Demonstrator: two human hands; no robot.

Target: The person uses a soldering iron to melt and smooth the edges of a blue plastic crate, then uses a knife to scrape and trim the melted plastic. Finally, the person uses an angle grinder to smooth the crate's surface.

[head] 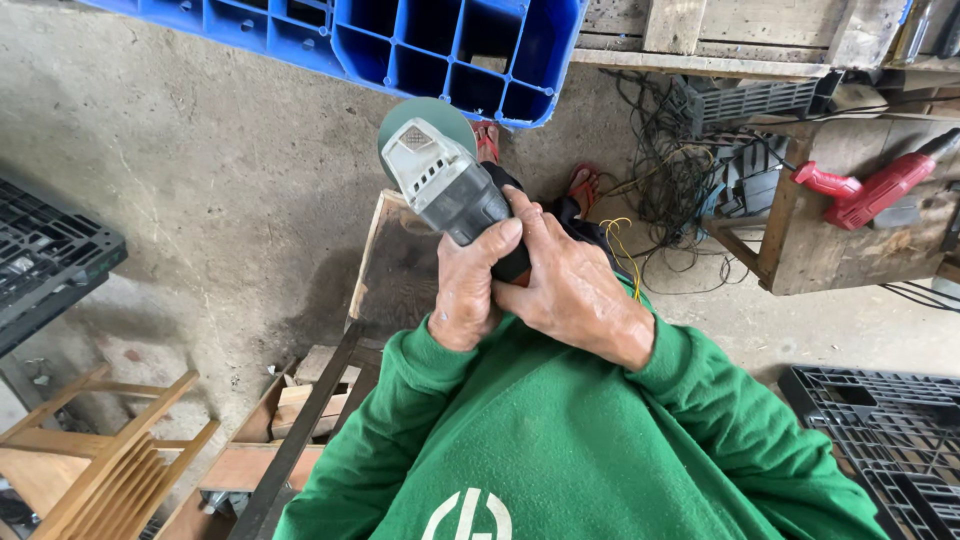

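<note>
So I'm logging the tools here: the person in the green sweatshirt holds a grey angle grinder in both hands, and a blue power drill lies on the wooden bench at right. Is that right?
Not quite: the power drill on the wooden bench is red, not blue, as the head view shows. The rest holds: left hand and right hand both grip the grey angle grinder.

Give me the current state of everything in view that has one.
Grey angle grinder with green disc: lifted off the floor, gripped in both hands.
Left hand: closed around the grinder body.
Right hand: wrapped over the grinder's rear.
Red power drill: lying idle on the wooden bench.
</note>
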